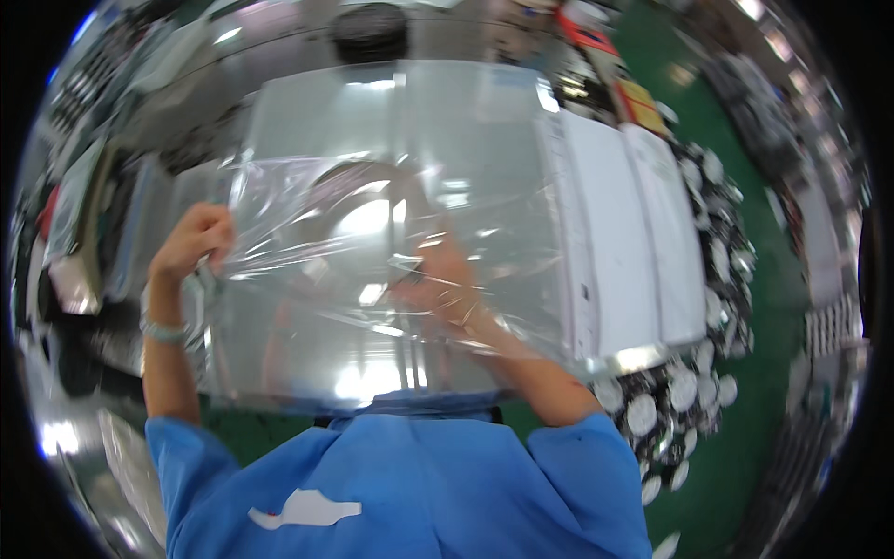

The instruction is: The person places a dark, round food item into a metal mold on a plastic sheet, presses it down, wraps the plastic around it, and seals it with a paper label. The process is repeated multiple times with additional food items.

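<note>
My left hand [197, 241] is closed around the left edge of a clear plastic film or bag [503, 279], which is drawn into tight creases toward the fist. My right hand [443, 279] shows through the film near the middle of the worktop. Whether it is inside a bag or just under a sheet I cannot tell. A small dark thing [411, 277] lies by its fingertips, too blurred to name. Beneath the film is a shiny grey worktop [321, 112] that reflects the ceiling lights.
White sheets [614, 237] lie along the worktop's right side. Beyond them, many-piece bags with round white pieces [681, 391] stand over the green floor [754, 419]. Trays and folded plastic [140, 216] crowd the left. A dark round object [370, 31] sits at the far edge.
</note>
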Available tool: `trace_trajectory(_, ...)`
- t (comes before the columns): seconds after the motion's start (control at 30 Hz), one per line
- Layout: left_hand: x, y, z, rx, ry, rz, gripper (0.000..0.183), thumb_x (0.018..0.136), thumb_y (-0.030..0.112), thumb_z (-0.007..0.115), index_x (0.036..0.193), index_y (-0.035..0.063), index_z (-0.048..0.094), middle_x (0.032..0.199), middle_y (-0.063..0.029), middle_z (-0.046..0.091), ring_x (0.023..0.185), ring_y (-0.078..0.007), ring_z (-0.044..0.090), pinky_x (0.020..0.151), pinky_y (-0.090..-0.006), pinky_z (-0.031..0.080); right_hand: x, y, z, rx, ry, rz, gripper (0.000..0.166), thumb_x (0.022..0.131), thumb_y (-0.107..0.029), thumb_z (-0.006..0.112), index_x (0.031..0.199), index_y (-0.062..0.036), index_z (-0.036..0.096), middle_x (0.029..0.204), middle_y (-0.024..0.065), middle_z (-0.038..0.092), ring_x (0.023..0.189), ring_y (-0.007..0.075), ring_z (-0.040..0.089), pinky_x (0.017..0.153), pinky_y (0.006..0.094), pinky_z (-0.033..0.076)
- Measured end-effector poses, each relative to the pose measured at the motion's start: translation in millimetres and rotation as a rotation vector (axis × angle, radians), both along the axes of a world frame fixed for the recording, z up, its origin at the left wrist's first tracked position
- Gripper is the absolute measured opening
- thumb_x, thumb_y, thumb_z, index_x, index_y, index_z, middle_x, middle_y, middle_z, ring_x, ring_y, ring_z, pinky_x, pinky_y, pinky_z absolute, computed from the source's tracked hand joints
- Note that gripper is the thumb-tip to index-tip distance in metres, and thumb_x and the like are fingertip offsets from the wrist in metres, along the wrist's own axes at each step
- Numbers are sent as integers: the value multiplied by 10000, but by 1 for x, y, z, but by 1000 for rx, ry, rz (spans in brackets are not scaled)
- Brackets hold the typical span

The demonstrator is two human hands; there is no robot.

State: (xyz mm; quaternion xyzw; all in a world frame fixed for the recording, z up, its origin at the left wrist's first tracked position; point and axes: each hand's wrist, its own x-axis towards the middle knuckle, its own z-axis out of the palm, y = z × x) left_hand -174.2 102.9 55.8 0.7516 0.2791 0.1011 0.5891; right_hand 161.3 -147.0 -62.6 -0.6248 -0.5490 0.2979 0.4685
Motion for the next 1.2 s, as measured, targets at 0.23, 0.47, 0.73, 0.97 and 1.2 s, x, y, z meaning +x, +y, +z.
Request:
trace_trajectory(0.23,5,-19,-75,-254,395,-247,190,956,187,627,880,35,711,774,-6,672,730,-81,629,651,-225,501,16,22,-32,109,-534,12,787,782,-278,733,1456,-45,398,1545,286,257,1330,447,395,1088,525,338)
trace_trajectory(0.47,-23,-64,-108,-664,242,-100,379,1004,305,583,1209,-9,640,1120,-125,691,1019,-201,685,878,-336,579,34,-84,72,-759,140,1130,468,929,-182,584,1377,-70,502,1469,191,452,1345,347,444,1107,437,358)
trace_trajectory(0.73,-34,-97,-114,-628,225,285,332,1029,281,535,1088,-14,675,931,-104,727,841,-159,723,727,-262,587,91,-46,77,-867,-1070,507,957,710,-602,763,1417,-32,463,1475,172,462,1152,366,618,1012,475,465)
trace_trajectory(0.97,-38,-118,-84,-346,310,476,232,1000,159,562,1004,-31,695,890,-71,739,763,-143,704,691,-248,550,135,206,194,-219,-619,528,473,868,-310,740,1232,-24,645,1229,160,670,1097,313,657,920,400,513)
trace_trajectory(1.2,-67,-90,-21,894,590,1059,280,778,64,756,1045,23,684,1150,-164,669,1058,-330,641,908,-371,498,177,496,31,256,-1312,76,734,871,-447,686,1420,-32,431,1359,190,543,1263,334,521,999,430,463)
